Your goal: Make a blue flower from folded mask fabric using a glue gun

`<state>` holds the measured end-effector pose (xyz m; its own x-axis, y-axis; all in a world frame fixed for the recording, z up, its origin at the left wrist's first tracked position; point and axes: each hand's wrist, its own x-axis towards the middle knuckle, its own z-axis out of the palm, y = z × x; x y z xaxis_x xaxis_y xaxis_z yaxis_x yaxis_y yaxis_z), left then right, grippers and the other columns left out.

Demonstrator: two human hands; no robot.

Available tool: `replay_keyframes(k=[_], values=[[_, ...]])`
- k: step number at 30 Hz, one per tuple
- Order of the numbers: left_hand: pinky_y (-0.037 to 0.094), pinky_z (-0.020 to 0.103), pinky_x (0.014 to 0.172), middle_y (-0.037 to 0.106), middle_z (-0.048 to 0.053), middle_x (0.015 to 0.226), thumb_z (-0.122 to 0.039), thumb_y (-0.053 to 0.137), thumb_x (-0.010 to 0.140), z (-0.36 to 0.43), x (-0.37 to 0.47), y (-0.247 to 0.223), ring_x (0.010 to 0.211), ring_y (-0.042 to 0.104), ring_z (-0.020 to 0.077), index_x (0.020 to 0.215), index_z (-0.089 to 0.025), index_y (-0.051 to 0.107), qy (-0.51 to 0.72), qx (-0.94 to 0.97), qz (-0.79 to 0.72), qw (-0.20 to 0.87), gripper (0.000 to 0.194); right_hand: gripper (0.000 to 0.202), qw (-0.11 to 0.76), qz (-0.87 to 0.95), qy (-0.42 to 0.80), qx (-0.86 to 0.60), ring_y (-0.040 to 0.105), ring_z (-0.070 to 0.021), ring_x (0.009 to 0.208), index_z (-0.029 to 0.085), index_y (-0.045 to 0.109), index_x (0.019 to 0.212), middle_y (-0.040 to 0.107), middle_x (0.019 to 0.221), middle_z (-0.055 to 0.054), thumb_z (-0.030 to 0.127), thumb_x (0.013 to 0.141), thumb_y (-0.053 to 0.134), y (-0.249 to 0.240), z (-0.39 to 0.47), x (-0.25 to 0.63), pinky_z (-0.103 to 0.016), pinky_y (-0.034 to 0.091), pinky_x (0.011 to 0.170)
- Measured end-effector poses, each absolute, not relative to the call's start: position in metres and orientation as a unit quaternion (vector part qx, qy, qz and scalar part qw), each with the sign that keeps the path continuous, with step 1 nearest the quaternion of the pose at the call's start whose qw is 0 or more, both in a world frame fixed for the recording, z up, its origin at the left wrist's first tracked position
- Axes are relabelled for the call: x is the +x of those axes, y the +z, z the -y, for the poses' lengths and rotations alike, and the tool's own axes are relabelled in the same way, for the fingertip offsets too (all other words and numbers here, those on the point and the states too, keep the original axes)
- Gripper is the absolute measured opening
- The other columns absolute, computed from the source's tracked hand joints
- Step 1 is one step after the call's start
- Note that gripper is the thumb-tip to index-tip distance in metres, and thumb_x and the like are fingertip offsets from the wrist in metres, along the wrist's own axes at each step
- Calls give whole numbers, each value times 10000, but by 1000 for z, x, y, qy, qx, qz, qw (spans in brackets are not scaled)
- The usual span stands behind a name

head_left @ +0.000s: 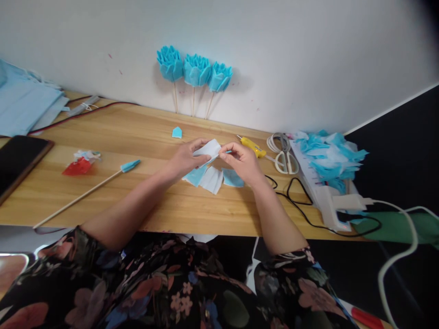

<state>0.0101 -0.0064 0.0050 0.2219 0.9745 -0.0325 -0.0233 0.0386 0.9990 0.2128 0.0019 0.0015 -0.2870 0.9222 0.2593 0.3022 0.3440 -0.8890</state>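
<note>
Left hand (187,160) grips a pale sheet (209,149) between thumb and fingers; right hand (242,162) pinches the same sheet at its right end, thumb against fingertips; so the sheet sits between the two hands, held up over the table (120,130); its long axis seems to run across, left hand to right fingertips, right end a touch farther from the person; left hand covers more of it, so exact outline can't be told; that crosswise lie, one hand per end, is the relation that counts. Just below the hands, on the table: a blue piece (195,177), a white piece (211,180), another blue piece (233,178); small blue cutout (177,132) beyond the left hand; yellow glue gun (253,146) just past the right hand, scissors (287,161) further right. Stick with a blue tip (130,166) lies to the left, slanting from the near table edge away and rightward, tip end toward the hands; left arm is the nearer one to it. Farther out: three blue flowers (197,70) on sticks leaning at the wall; scrap heap (331,153) far right; phone (22,160) far left.
</note>
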Motion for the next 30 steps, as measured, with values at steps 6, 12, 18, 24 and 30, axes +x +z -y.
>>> replay_keyframes(k=[6, 12, 18, 24, 30], values=[[493, 256, 675, 728, 51, 1052, -64, 702, 695, 5, 12, 6, 874, 650, 181, 1061, -191, 729, 438, 536, -444, 568, 388, 165, 435, 685, 402, -425, 632, -151, 809, 239, 688, 853, 711, 877, 3, 404, 859, 696, -10, -5, 209, -323, 502, 791], [494, 267, 654, 719, 61, 1046, -171, 702, 774, 5, 12, 3, 810, 644, 167, 1095, -179, 719, 438, 537, -425, 583, 321, 187, 449, 658, 408, -447, 611, -144, 758, 247, 689, 938, 681, 823, 13, 394, 828, 725, -9, -3, 206, -313, 502, 742], [502, 279, 645, 715, 82, 1063, -189, 752, 744, 6, 13, 5, 766, 641, 161, 1143, -155, 693, 427, 551, -432, 572, 404, 269, 446, 657, 419, -440, 634, -147, 771, 263, 684, 1091, 703, 856, 13, 375, 849, 713, -7, 0, 206, -327, 518, 776], [513, 269, 645, 736, 63, 1025, -143, 676, 739, 7, 12, 7, 744, 646, 148, 1249, -157, 645, 402, 588, -464, 526, 512, 374, 451, 672, 397, -433, 637, -147, 790, 250, 661, 1191, 687, 858, 11, 398, 848, 690, -10, -4, 207, -325, 538, 775], [515, 293, 823, 723, 70, 1199, -106, 684, 702, 1, 12, -4, 1040, 657, 213, 1185, -201, 685, 445, 646, -423, 453, 492, 484, 408, 701, 394, -433, 623, -156, 791, 303, 628, 1315, 689, 919, 2, 298, 836, 689, -11, -4, 208, -334, 556, 752]])
